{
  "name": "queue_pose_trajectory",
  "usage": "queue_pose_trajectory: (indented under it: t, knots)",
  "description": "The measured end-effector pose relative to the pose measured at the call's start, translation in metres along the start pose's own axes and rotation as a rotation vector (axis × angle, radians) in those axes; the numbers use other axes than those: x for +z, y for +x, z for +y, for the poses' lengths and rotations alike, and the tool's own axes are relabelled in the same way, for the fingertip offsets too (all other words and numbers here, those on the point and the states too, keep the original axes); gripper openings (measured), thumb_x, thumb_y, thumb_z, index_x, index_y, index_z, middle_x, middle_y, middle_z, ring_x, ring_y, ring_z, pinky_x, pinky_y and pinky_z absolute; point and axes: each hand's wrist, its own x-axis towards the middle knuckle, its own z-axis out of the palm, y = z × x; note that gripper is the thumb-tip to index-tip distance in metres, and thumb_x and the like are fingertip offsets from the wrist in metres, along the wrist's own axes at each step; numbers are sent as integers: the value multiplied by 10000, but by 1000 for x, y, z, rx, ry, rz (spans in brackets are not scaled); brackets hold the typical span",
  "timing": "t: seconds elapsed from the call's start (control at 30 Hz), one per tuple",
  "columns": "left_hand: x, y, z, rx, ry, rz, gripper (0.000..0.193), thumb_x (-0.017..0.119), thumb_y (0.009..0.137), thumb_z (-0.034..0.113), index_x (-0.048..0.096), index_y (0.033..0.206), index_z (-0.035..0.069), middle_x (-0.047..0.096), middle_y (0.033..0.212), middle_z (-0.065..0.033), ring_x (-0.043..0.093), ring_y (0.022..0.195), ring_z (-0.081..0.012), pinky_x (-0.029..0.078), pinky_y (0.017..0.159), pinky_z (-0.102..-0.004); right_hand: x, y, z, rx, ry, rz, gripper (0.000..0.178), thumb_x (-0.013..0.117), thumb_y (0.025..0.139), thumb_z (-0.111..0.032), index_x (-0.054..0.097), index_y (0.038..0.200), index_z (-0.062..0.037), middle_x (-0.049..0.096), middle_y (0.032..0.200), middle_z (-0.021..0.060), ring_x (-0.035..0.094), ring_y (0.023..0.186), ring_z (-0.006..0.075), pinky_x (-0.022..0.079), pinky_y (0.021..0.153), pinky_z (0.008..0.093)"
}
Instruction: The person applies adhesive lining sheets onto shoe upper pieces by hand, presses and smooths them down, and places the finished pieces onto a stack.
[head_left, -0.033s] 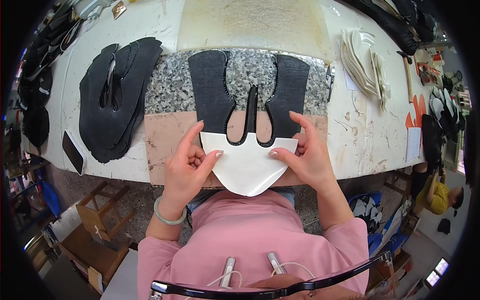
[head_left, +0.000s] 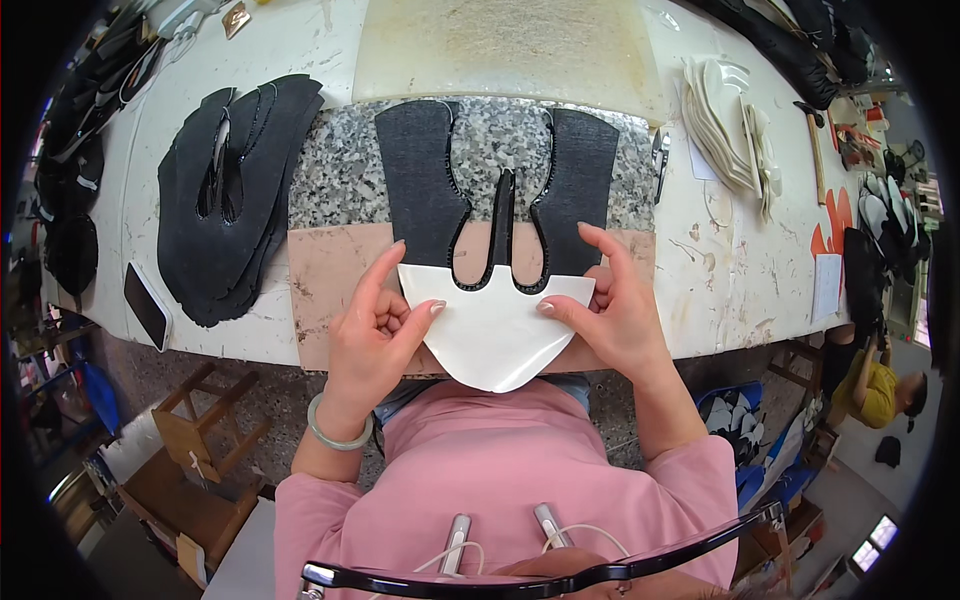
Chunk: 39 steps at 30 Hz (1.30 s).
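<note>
Barely anything has moved: left hand (head_left: pixel 367 328) and right hand (head_left: pixel 628 318) pinch the white sheet (head_left: pixel 500 330) by opposite edges, grip nearly closed; a black piece (head_left: pixel 422 175) reaches beyond it.

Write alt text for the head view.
A person's left grip and right grip touch opposite sides of a white round-tipped piece at the near end of a black cut-out piece. On the worktable, stacked black pieces lie to the left, pale pieces to the right.
</note>
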Motion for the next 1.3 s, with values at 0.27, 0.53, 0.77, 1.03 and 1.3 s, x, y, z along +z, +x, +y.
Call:
queue_pose_trajectory:
  t: [0.27,0.53,0.77,1.03,1.3]
  knots:
    - [0,2,1,9,79,-22,601,751,831,89,480,1360,6,554,607,4,471,521,-29,370,470,-201,4,1,7,-19,-2,36,741,842,735,-224,456,1334,-22,541,619,37,509,534,131,407,493,275]
    - [3,0,5,106,227,-38,587,746,808,34,505,1343,27,523,627,6,466,554,-56,359,497,-208,6,-1,-1,-98,-171,87,689,833,735,-213,485,1300,-30,576,646,69,547,526,200,438,501,316]
    - [8,-13,13,726,751,-99,508,726,788,164,608,1277,94,565,1290,-80,455,1281,-299,377,969,-528,10,-17,-9,-497,-702,31,782,791,676,-364,495,1334,-61,512,1284,160,482,1215,283,398,959,459]
    - [-3,-16,1,495,905,-356,500,618,868,405,567,1353,295,338,1550,-69,200,1467,-340,58,1070,-719,7,-57,12,-756,-834,-494,856,668,731,-477,420,1412,-22,330,1540,124,264,1449,276,246,1135,496]
    - [2,-35,-6,560,1057,-339,589,543,914,478,500,1405,156,325,1553,-69,216,1470,-263,1,1079,-718,25,-54,-1,-806,-708,-449,646,652,752,-255,507,1301,52,424,1452,204,363,1395,336,343,1102,468]
